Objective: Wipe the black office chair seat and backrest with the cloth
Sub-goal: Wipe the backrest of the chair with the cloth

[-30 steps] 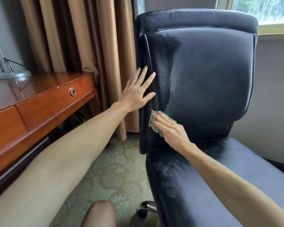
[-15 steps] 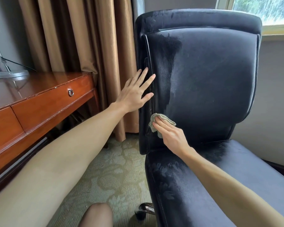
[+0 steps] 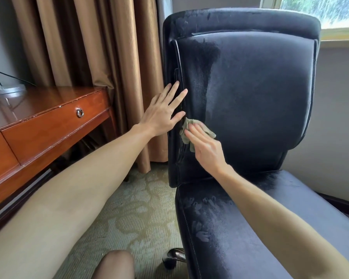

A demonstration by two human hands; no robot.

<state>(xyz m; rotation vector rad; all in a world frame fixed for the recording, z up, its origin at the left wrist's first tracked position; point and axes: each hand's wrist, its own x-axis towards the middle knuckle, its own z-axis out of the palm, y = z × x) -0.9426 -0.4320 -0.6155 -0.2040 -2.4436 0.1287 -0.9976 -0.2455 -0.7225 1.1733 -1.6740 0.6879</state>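
The black office chair fills the right half of the head view, with its tall backrest (image 3: pixel 256 93) upright and its seat (image 3: pixel 220 228) below. A darker band runs down the backrest's left part, and the seat shows smudged streaks. My right hand (image 3: pixel 207 151) presses a small grey-green cloth (image 3: pixel 186 133) flat against the lower left of the backrest. My left hand (image 3: pixel 162 113) lies flat with fingers spread against the backrest's left edge, just above and left of the cloth.
A reddish wooden desk (image 3: pixel 48 121) with a ring-pull drawer stands at the left, a lamp base (image 3: pixel 6 89) on it. Brown curtains (image 3: pixel 93 47) hang behind. Patterned carpet (image 3: pixel 133 214) lies below, with a chair caster (image 3: pixel 172 257) and my knee (image 3: pixel 115 264) near the bottom.
My right hand has slid the cloth a little upward along the backrest's lower left, closer to my left hand. The left hand stays pressed on the chair's edge.
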